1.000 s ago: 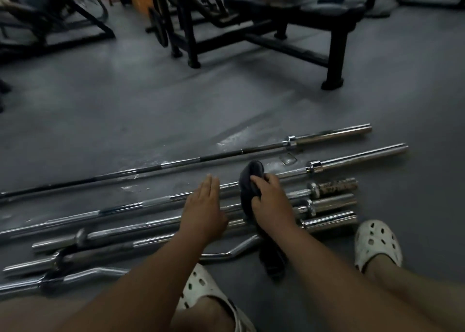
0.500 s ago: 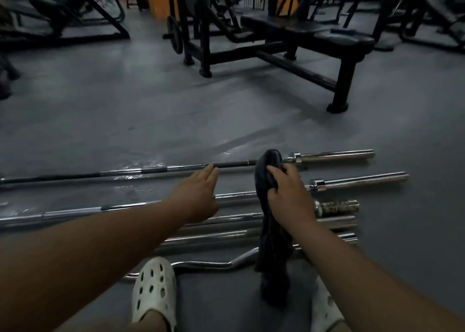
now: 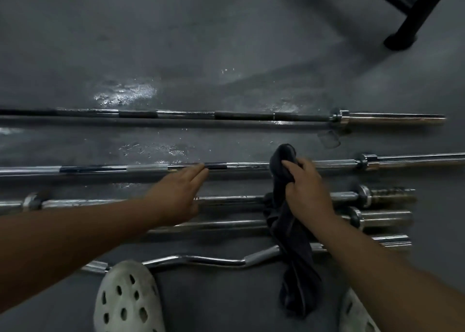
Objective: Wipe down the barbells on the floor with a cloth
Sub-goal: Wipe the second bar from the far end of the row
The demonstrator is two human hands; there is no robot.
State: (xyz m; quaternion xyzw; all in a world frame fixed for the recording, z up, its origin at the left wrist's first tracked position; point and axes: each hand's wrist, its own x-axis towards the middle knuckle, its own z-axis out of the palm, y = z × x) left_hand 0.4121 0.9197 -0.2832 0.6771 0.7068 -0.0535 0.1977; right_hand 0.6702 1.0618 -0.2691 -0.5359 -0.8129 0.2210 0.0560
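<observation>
Hands: left hand (image 3: 181, 193), fingers straight and together, tips on or just above the second barbell (image 3: 100, 169), likely to steady it. At its 3 o'clock, right hand (image 3: 309, 188) is bunched round a dark cloth (image 3: 289, 231) pressed to the same bar, the tail trailing toward 6 o'clock over the shorter bars (image 3: 226, 200) and the curl bar (image 3: 201, 260), where it may snag. At 12 o'clock the farthest barbell (image 3: 226, 116) lies apart on the wet-looking floor (image 3: 226, 42). Bench foot (image 3: 400, 42) at 1 o'clock; white clogs (image 3: 128, 299) at 6.

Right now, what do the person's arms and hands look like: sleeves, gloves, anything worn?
The left forearm and right forearm are bare to the frame edge, no sleeves. The left hand and right hand wear no gloves, watch, band or ring.
</observation>
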